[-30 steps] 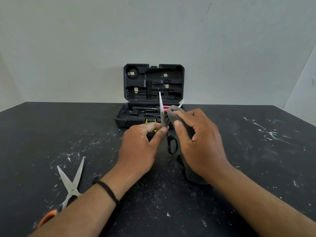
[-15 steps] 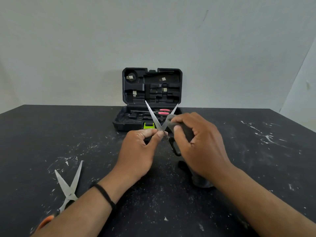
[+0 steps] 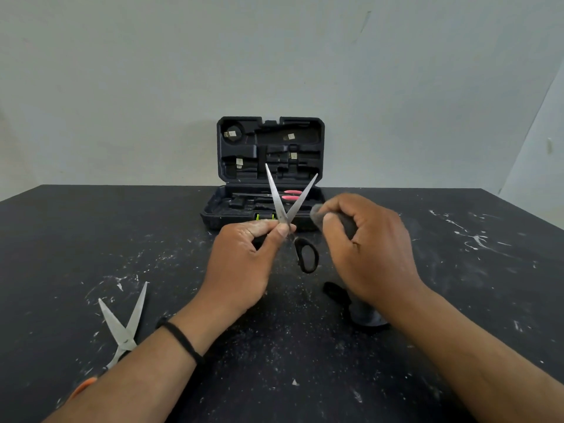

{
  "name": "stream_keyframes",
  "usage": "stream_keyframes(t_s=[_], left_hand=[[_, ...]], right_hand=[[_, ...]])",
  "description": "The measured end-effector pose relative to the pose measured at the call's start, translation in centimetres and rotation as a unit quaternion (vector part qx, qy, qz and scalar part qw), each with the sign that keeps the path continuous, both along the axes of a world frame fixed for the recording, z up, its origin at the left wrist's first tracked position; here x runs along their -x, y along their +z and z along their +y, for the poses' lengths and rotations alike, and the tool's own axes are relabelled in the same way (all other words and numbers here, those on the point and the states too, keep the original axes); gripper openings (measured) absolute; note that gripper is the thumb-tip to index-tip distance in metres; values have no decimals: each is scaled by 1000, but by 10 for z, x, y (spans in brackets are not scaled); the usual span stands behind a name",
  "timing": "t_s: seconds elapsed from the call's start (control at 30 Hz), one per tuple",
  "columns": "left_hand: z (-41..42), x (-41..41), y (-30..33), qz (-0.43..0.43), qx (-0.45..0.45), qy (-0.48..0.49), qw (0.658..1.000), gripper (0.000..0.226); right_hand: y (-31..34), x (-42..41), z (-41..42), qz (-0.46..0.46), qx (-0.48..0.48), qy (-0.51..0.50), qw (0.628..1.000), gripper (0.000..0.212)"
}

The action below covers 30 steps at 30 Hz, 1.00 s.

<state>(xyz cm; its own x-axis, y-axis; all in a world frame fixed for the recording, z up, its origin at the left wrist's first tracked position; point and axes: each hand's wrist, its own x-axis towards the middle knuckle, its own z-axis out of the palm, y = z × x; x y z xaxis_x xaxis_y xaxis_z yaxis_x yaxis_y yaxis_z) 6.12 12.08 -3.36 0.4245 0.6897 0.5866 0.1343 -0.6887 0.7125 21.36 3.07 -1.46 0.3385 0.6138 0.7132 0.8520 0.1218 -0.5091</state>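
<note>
My left hand [image 3: 244, 264] grips a pair of black-handled scissors [image 3: 282, 206] near the pivot, blades spread in a V and pointing up, one black handle loop [image 3: 306, 254] hanging free below. My right hand [image 3: 366, 248] holds a dark grey cloth [image 3: 317, 213] bunched at its fingertips, just right of the blades and apart from them. The cloth's tail [image 3: 363, 315] hangs down to the table under my right wrist.
An open black tool case [image 3: 268, 148] stands at the back centre of the dark, white-speckled table [image 3: 457, 300], with pink-handled tools inside. A second pair of scissors [image 3: 125, 325], orange-handled and spread open, lies at the front left, partly under my left forearm.
The scissor blades have spread wider. My right hand with the cloth has come off the blade and moved to the right.
</note>
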Motion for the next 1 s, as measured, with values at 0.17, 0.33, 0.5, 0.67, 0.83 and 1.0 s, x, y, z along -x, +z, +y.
stream_keyframes(t_s=[0.17,0.33,0.5,0.67,0.83,1.0], left_hand=[[-3,-1,-1,1,6,-7,1000,19],[-8,-1,3,-5,19,-16,1000,19],[-10,-2,1,6,15,-13,1000,20],[-14,-2,5,11,29,-20,999,19],[-17,-3,6,5,26,-18,999,18],[-16,-4,6,7,36,-10,999,19]], right_hand=[[-4,8,0,-50,-20,33,998,5],[-3,6,4,-115,-20,-14,993,13],[-2,3,3,-94,-31,-8,995,13],[4,0,5,-92,-39,-43,994,13],[0,4,0,-89,7,13,996,14],[3,-4,3,-58,-6,-9,998,15]])
